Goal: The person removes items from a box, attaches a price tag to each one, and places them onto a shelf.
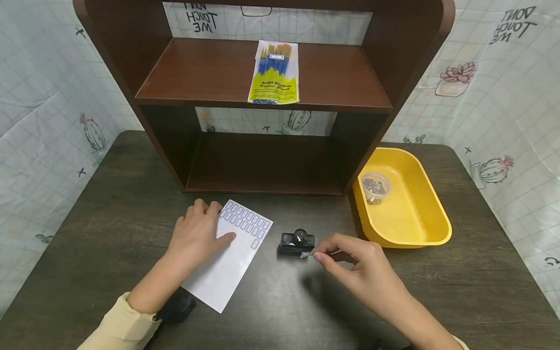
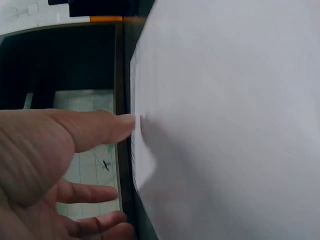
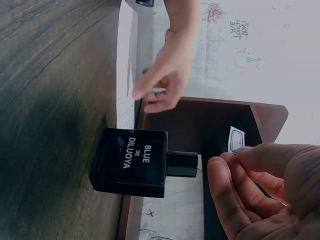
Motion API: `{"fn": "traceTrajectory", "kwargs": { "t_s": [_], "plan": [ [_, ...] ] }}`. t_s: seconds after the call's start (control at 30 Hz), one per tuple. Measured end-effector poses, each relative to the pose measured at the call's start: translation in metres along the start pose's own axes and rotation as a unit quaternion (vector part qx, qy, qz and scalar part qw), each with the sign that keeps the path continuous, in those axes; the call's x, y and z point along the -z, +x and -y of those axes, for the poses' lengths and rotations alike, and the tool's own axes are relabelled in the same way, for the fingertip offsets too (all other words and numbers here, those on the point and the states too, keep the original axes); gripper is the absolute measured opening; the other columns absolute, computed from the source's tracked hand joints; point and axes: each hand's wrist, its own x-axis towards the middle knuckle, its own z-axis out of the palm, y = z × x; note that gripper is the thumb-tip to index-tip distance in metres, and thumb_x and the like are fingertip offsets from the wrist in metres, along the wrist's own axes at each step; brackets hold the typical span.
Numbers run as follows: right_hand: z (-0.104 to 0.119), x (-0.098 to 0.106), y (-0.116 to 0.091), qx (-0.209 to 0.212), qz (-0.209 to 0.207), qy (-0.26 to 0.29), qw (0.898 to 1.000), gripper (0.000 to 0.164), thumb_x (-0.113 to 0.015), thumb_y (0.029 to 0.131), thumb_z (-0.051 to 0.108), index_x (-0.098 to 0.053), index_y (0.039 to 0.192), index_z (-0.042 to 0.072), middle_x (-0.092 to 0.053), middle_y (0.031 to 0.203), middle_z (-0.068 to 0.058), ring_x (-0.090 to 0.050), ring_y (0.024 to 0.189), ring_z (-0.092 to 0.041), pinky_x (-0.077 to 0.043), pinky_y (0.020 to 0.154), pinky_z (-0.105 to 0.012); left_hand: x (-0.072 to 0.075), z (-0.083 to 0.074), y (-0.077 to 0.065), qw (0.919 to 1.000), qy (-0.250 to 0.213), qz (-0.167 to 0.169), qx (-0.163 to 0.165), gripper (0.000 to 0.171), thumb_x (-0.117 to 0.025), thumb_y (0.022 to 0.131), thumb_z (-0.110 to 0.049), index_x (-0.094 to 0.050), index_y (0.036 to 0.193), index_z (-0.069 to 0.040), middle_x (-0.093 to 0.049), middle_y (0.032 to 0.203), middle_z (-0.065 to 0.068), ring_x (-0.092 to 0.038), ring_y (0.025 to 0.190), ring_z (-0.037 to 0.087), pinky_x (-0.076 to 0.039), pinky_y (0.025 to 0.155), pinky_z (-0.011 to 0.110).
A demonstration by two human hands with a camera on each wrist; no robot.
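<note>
My right hand [image 1: 363, 260] pinches a small white label sticker [image 3: 236, 140] with a blue border between thumb and index finger. The sticker is just in front of a black perfume bottle [image 3: 132, 162], which stands upright with its lettering facing the right wrist camera. In the head view, the bottle shows from above with its round cap. My left hand [image 1: 197, 233] rests at the left edge of a white label sheet [image 1: 225, 262], its thumb [image 2: 107, 127] touching the sheet and its fingers extended. Rows of blue-bordered labels fill the sheet's far end, with a gap in the nearest row.
A dark brown shelf unit [image 1: 262, 189] stands at the back of the table. On its upper shelf lies a pack of artist brushes [image 1: 274, 73]. At the right is a yellow basin [image 1: 413, 204] holding a small clear tub [image 1: 375, 187] of shiny bits.
</note>
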Motion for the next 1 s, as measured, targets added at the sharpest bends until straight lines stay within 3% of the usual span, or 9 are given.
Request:
{"fn": "traceTrajectory", "kwargs": {
  "t_s": [0.1,0.2,0.27,0.37,0.43,0.5,0.73,1.0],
  "plan": [
    [-0.001,0.000,-0.001,-0.010,0.005,0.006,1.000,0.027,-0.077,0.090,-0.003,-0.072,0.093,0.024,-0.076,0.091,0.011,-0.070,0.082,-0.003,-0.061,0.077,-0.019,0.000,-0.007,0.001,0.9980,-0.043,-0.017,-0.043,0.063,-0.084,0.088,-0.034,-0.059,0.137,-0.003,-0.059,0.124,0.021,-0.058,0.111,0.038,-0.050,0.089,0.054],
    [-0.003,-0.001,-0.002,-0.017,0.009,0.013,1.000,0.027,-0.077,0.090,-0.003,-0.072,0.093,0.023,-0.076,0.090,0.010,-0.070,0.082,-0.004,-0.062,0.078,-0.022,0.000,-0.015,0.002,0.9886,-0.115,-0.003,-0.097,0.051,-0.081,0.091,-0.028,-0.062,0.134,-0.007,-0.063,0.123,0.014,-0.060,0.108,0.029,-0.053,0.090,0.047],
    [-0.004,-0.002,-0.002,-0.023,0.008,0.013,1.000,0.027,-0.077,0.090,-0.003,-0.072,0.093,0.023,-0.076,0.090,0.010,-0.070,0.081,-0.004,-0.063,0.078,-0.023,0.000,-0.021,0.002,0.9755,-0.170,0.022,-0.137,0.044,-0.078,0.094,-0.025,-0.063,0.131,-0.008,-0.066,0.122,0.010,-0.063,0.107,0.025,-0.054,0.090,0.043],
    [-0.005,-0.003,-0.003,-0.039,0.001,0.006,0.999,0.027,-0.078,0.089,-0.003,-0.073,0.091,0.024,-0.076,0.089,0.012,-0.070,0.081,-0.003,-0.063,0.078,-0.024,-0.003,-0.031,0.003,0.9496,-0.236,0.068,-0.195,0.037,-0.073,0.098,-0.024,-0.063,0.129,-0.008,-0.071,0.122,0.007,-0.068,0.109,0.022,-0.058,0.092,0.038],
    [-0.006,-0.003,-0.003,-0.053,-0.004,-0.001,0.999,0.027,-0.079,0.089,-0.002,-0.073,0.090,0.024,-0.076,0.088,0.013,-0.069,0.081,-0.002,-0.063,0.078,-0.025,-0.005,-0.038,0.005,0.9339,-0.261,0.095,-0.224,0.037,-0.071,0.099,-0.025,-0.063,0.131,-0.007,-0.072,0.125,0.008,-0.070,0.111,0.022,-0.059,0.093,0.036],
    [-0.007,-0.004,-0.003,-0.067,-0.005,-0.005,0.998,0.026,-0.079,0.090,0.001,-0.073,0.089,0.025,-0.076,0.088,0.014,-0.069,0.081,-0.002,-0.063,0.077,-0.025,-0.007,-0.045,0.005,0.9248,-0.270,0.117,-0.241,0.041,-0.071,0.099,-0.028,-0.062,0.133,-0.007,-0.072,0.129,0.007,-0.071,0.116,0.022,-0.060,0.096,0.036],
    [-0.016,-0.011,-0.003,-0.099,0.026,0.005,0.995,0.018,-0.079,0.093,0.007,-0.074,0.089,0.024,-0.078,0.086,0.005,-0.067,0.079,0.000,-0.063,0.073,-0.026,-0.015,-0.061,0.005,0.9198,-0.235,0.135,-0.284,0.046,-0.072,0.100,-0.029,-0.059,0.140,-0.012,-0.070,0.136,0.002,-0.067,0.126,0.018,-0.054,0.108,0.041],
    [-0.023,-0.022,-0.004,-0.106,0.038,-0.016,0.994,0.012,-0.078,0.093,0.009,-0.073,0.087,0.018,-0.073,0.079,0.009,-0.062,0.073,0.003,-0.059,0.067,-0.023,-0.020,-0.072,0.008,0.9149,-0.212,0.137,-0.315,0.040,-0.070,0.101,-0.022,-0.060,0.139,-0.012,-0.070,0.135,0.001,-0.066,0.124,0.015,-0.052,0.109,0.039]
  ]
}}
